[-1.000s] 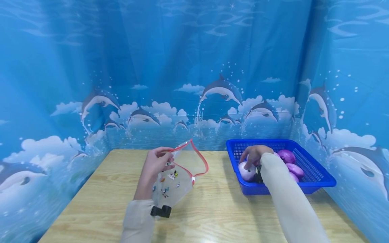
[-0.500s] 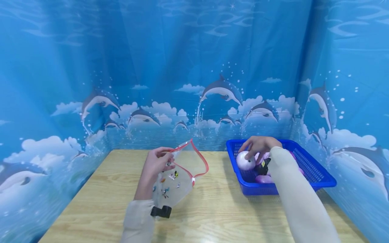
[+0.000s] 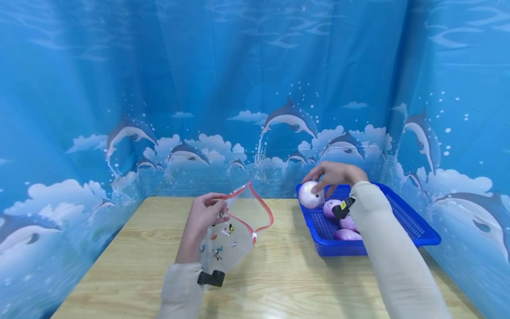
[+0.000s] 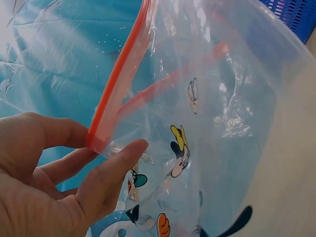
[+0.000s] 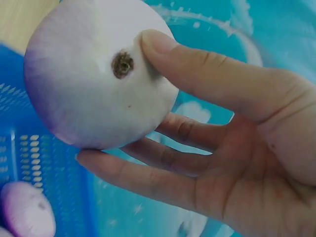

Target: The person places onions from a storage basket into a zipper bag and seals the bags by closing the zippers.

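My left hand (image 3: 207, 215) pinches the upper left edge of a clear zip bag (image 3: 239, 248) with a red zip strip (image 4: 116, 74) and printed cartoon figures. The bag's mouth gapes toward the right, its slider near the lower right end. In the right wrist view, a pale purple onion (image 5: 84, 94) with a brown root scar is held between the thumb and fingers of my right hand (image 5: 222, 143). The head view shows that onion over the left rim of a blue plastic basket (image 3: 330, 248). Several more purple onions (image 3: 347, 235) lie inside the basket.
A light wooden table (image 3: 271, 283) carries the basket at the right and the bag at centre left. Blue curtains (image 3: 223, 88) printed with dolphins stand behind and at both sides. A black wrist camera (image 3: 343, 208) on the right arm hides part of the basket.
My right hand has lifted the onion up and left, from inside the basket to above its left rim. More of the other onions now show. The left hand and bag are nearly unmoved.
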Available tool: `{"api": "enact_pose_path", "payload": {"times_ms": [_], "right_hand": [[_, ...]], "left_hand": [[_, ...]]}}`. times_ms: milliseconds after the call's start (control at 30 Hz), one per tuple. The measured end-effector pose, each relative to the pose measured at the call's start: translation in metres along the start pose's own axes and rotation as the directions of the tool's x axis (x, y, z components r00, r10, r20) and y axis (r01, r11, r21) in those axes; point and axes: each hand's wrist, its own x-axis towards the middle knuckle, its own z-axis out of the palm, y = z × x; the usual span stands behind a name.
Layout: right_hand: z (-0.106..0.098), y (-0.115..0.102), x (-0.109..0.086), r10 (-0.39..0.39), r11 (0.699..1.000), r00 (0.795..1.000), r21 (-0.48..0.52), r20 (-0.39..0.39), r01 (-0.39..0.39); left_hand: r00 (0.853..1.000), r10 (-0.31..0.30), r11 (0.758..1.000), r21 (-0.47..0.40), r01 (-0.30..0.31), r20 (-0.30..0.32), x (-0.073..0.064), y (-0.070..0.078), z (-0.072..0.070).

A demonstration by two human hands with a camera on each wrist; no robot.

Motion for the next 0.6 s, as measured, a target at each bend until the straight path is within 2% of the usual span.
{"api": "enact_pose_path", "payload": {"times_ms": [200,600], "right_hand": [[0.007,-0.03,0.004,-0.057,0.998,0.998,-0.041,-0.019,0.056],[0.021,-0.082,0.011,-0.152,0.976,0.988,-0.16,0.002,0.15]], "left_hand": [[1.0,0.014,1.0,-0.02,-0.014,-0.004,-0.002,0.0,-0.001],[1.0,0.025,1.0,-0.017,-0.026,-0.015,-0.003,0.001,-0.002]]}}
